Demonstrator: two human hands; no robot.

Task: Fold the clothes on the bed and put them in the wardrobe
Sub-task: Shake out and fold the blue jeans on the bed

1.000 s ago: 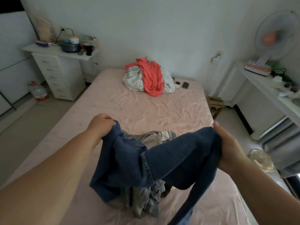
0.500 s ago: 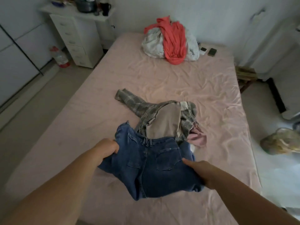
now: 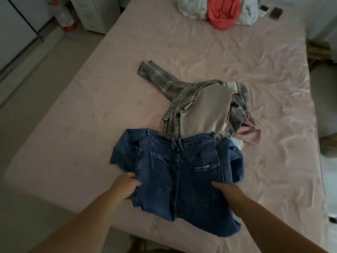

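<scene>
Fingers of the left hand [image 3: 124, 187] curled round the left edge of the jeans [image 3: 178, 172], gripping the denim. The right hand [image 3: 228, 195] lay flat on the jeans with fingers straight, pressing them down. They rested back-pockets up near the bed's [image 3: 76, 125] front edge, waistband touching a plaid garment [image 3: 173, 88] with a beige piece [image 3: 206, 110] on it. A pink cloth [image 3: 249, 134] sat just beside. Farther up lay a coral garment [image 3: 223, 13] across a pale bundle [image 3: 193, 7].
</scene>
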